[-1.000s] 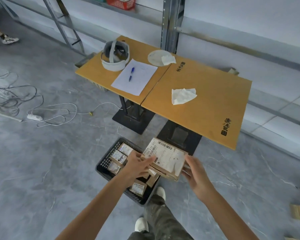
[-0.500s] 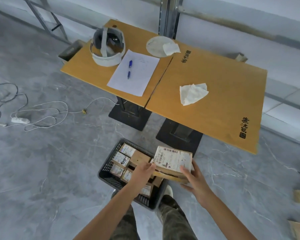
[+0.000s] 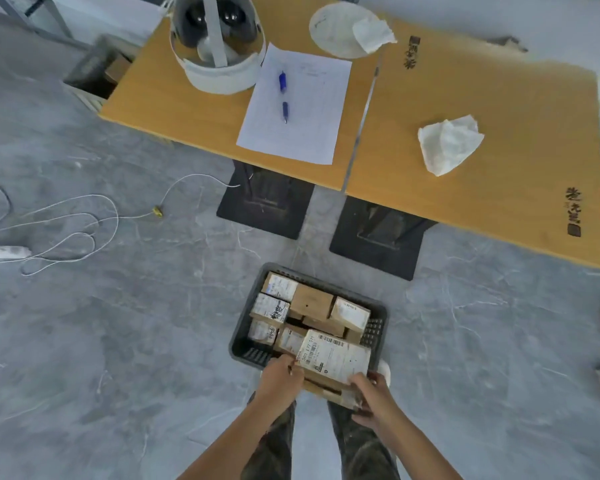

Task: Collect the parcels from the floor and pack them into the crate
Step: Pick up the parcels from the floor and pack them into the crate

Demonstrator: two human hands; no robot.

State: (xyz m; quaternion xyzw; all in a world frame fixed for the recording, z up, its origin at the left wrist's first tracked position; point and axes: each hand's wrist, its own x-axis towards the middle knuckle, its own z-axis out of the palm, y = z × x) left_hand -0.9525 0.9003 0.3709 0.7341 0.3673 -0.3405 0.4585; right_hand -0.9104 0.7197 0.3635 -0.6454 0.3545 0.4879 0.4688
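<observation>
A: What's at the crate (image 3: 378, 318)?
B: Your labelled parcel (image 3: 333, 356) lies tilted over its near rim, with the other parcels (image 3: 312, 301) packed beyond.
A: My hands?
B: Your left hand (image 3: 281, 377) grips its left edge, and your right hand (image 3: 373, 393) curls round its right corner.

Crate (image 3: 378, 329), centre: packed parcels (image 3: 310, 301) fill it from 9 to 2 o'clock, leaving one dark gap mid-crate. The labelled parcel (image 3: 333, 355), gripped by the left hand (image 3: 281, 379) and right hand (image 3: 374, 396), covers 5 o'clock. Worktop (image 3: 499, 150) bases (image 3: 264, 209) block 12 o'clock. A cable (image 3: 66, 220) lies at 10. The floor (image 3: 118, 358) is open at 9 and 3.
</observation>
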